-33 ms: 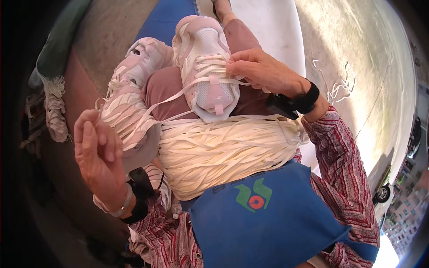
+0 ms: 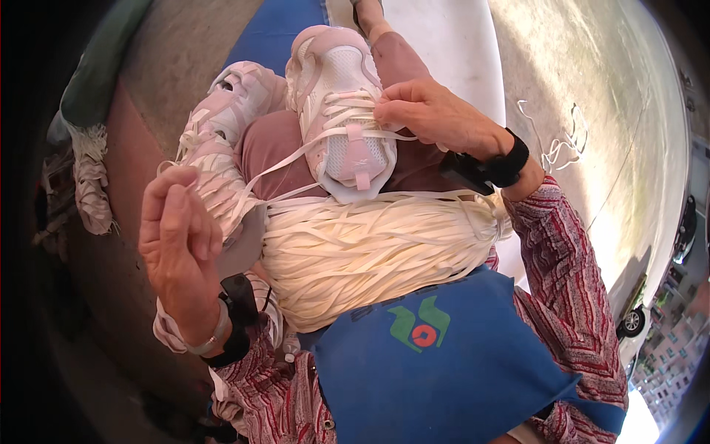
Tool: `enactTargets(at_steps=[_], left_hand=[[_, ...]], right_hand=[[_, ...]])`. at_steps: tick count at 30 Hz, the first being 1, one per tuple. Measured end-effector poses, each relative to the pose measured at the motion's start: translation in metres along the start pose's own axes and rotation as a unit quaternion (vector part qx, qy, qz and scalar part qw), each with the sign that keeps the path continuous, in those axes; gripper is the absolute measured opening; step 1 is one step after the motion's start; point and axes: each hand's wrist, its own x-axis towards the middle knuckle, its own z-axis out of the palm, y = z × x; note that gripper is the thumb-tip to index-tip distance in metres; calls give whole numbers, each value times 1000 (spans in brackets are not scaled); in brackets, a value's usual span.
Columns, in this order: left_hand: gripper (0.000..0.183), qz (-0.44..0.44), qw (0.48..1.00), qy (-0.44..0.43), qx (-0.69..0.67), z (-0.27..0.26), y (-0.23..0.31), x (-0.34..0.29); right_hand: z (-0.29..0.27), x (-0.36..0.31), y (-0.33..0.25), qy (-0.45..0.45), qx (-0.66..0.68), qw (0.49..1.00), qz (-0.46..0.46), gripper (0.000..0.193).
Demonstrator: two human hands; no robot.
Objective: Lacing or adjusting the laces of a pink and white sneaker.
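A white lace (image 2: pixel 296 152) on the pink shoe (image 2: pixel 342 111) is pinched by the right hand (image 2: pixel 433 118); at 8 o'clock, its end is gripped by the left hand (image 2: pixel 177 244).

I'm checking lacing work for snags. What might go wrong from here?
The lace pulled by the left hand runs over the loose lace bundle and may tangle there. The shoe sits unclamped on the lap, pinned only by the right hand, so it may slip.
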Motion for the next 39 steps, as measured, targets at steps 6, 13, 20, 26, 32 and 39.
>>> enactTargets(at_steps=[6, 13, 20, 26, 32, 39], left_hand=[[20, -61, 983, -43, 169, 58, -28, 21], [16, 36, 957, -49, 283, 63, -72, 39], [15, -6, 957, -35, 286, 72, -70, 42], [16, 63, 946, -14, 318, 57, -79, 40], [16, -20, 965, -16, 263, 67, -61, 35], [17, 15, 957, -75, 280, 84, -66, 44]], right_hand=[[6, 10, 1, 69, -80, 981, -163, 33], [9, -8, 26, 194, -79, 951, -226, 14], [29, -14, 15, 200, -382, 843, -322, 10], [49, -15, -8, 186, -534, 774, -285, 10], [26, 6, 14, 168, -275, 871, -370, 6], [8, 3, 20, -113, 303, 944, -65, 7]])
